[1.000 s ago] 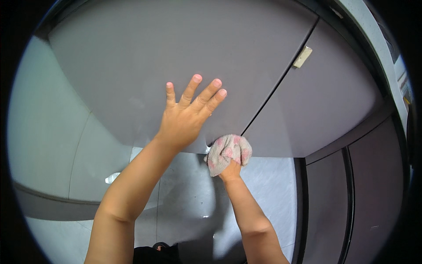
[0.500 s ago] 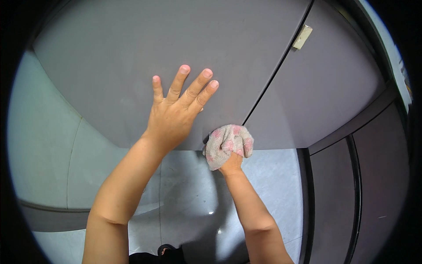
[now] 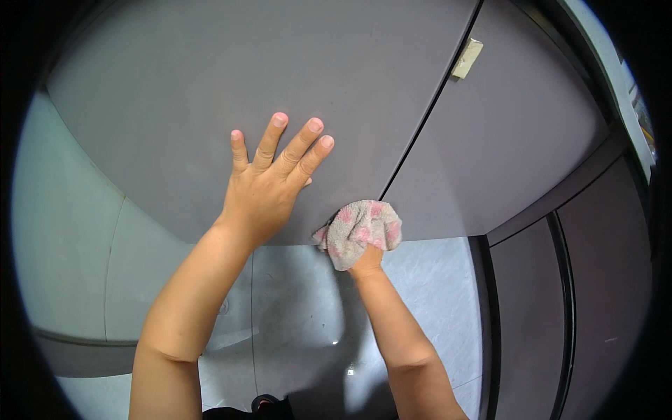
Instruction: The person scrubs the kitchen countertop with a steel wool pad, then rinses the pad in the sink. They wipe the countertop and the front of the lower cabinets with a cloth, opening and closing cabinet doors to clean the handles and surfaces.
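A grey cabinet door (image 3: 175, 84) fills the upper part of the view. My left hand (image 3: 262, 189) lies against it with its fingers spread and nothing in them. Lower and to the right, a pale cloth with pink spots (image 3: 360, 227) covers most of my right hand (image 3: 367, 261), which presses it near the door's bottom edge. Only the back of the hand near the wrist shows; the fingers are hidden under the cloth. Just above the cloth, a dark gap runs up to the right between this door and the neighbouring panel (image 3: 518, 119).
A small cream block (image 3: 467, 59) is stuck beside the gap at the upper right. Darker cabinet fronts (image 3: 605, 280) stand on the right. Light floor tiles (image 3: 434, 315) lie below, and a pale wall (image 3: 70, 231) is on the left. My foot (image 3: 263, 402) shows at the lower edge.
The door, the block and my left hand appear slightly shifted to the left. The cloth stays at nearly the same spot, with a corner now poking out on its left side.
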### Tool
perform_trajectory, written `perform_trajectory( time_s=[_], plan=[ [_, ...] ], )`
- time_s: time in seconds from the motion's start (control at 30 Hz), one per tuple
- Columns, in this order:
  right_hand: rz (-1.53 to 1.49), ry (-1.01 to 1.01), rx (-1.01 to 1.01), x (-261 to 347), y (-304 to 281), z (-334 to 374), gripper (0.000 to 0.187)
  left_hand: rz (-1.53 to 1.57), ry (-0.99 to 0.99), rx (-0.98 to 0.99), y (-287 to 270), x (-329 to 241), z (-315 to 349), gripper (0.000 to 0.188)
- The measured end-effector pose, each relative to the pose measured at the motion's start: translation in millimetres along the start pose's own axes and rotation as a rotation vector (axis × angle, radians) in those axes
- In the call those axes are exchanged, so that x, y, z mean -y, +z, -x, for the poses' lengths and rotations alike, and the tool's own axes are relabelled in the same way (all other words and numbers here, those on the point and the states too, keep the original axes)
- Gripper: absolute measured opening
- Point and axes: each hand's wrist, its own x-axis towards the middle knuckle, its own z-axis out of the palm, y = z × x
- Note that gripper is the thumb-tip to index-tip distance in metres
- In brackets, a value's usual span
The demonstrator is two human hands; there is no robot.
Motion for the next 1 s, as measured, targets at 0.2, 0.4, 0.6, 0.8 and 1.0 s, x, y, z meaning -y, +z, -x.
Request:
perform_trajectory(
  time_s=[0.2, 0.4, 0.6, 0.8, 1.0],
  plan=[
    [-0.009, -0.128, -0.454, -22, -26, -40, 0.039, 0.008, 0.002, -0.005, 3, -4, 3, 0.058],
    [0.025, -0.137, -0.352, -4, -50, -63, 0.037, 0.003, -0.065, -0.06, 6, -6, 7, 0.058],
    [-0.006, -0.108, -0.105, -1, -9, -20, 0.036, 0.027, 0.003, 0.092, 8, -14, 52, 0.059],
    [0.114, -0.295, -0.253, 21, -49, -80, 0.056, 0.057, -0.052, 0.261, -13, -21, 77, 0.045],
    [0.124, -0.272, -0.173, 41, -44, -82, 0.062, 0.106, -0.297, 0.363, -27, -22, 77, 0.045]
  ],
)
